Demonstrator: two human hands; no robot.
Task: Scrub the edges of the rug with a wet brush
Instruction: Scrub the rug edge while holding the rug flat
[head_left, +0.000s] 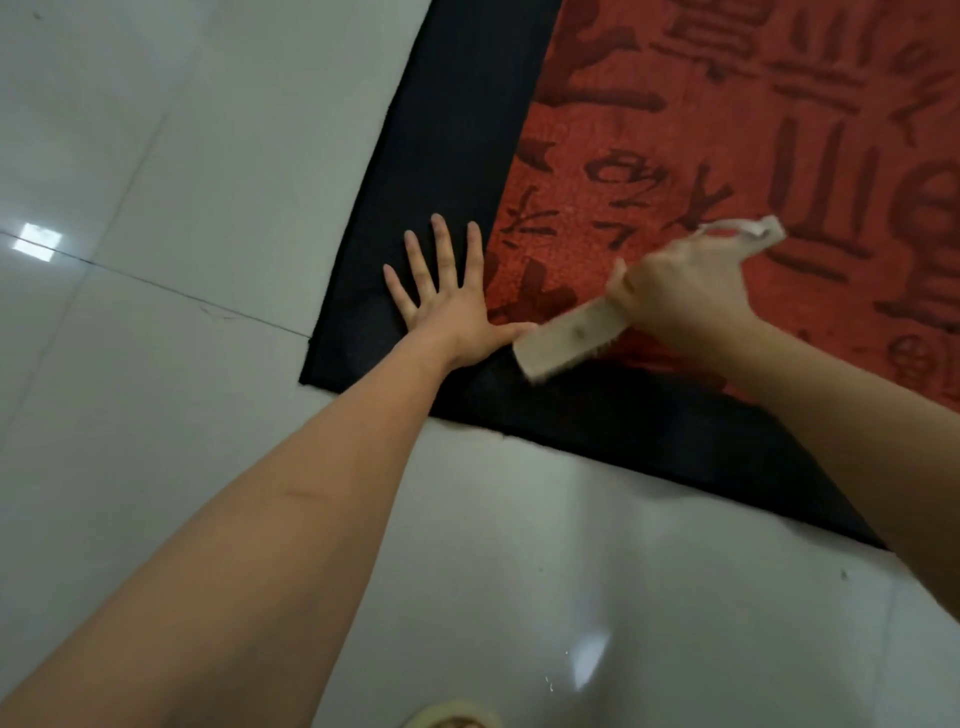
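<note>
Left hand (451, 306) splayed flat pinning rug (452, 130) corner w/ straight fingers, so right hand (680, 296), fist wrapped round brush (569, 338), can scrub the border.

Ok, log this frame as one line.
left hand: flat on rug border | right hand: grips brush | brush: at rug corner

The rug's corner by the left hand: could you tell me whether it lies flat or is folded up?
Flat. The rug corner lies spread on the tile floor, its black border unbroken, with the left hand pressing it down, fingers straight.
</note>
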